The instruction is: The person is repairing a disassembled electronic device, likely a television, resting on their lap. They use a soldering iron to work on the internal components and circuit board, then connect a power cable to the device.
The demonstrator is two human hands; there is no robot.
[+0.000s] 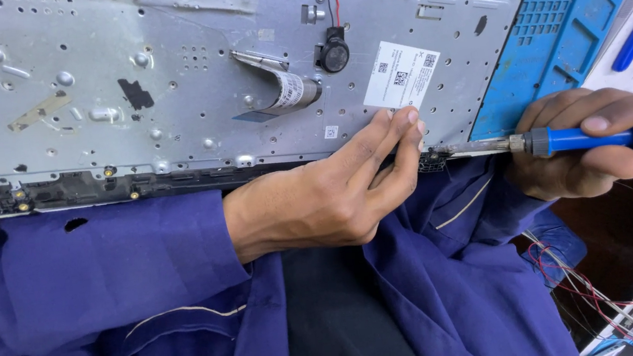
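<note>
While the panel leans on the lap, notes run left to right.

Hinge strip: black edge [53, 194] with small brass screws, rough and slotted.
Metal panel: silver sheet [162, 100], stamped and full of holes; folded ribbon cable [285, 89] and round black part [333, 53] on it.
Left hand: left hand [334, 192] bare, fingers pressed together on the panel's lower edge by the white sticker [400, 75]; a firm brace looks wise.
Screwdriver: blue-handled screwdriver [593, 139], steel shaft level, tip at the black corner piece [431, 161]; best kept square to the work.
Right hand: right hand [593, 140] clamped round the handle.
Mat: blue gridded mat [570, 18] behind.
</note>
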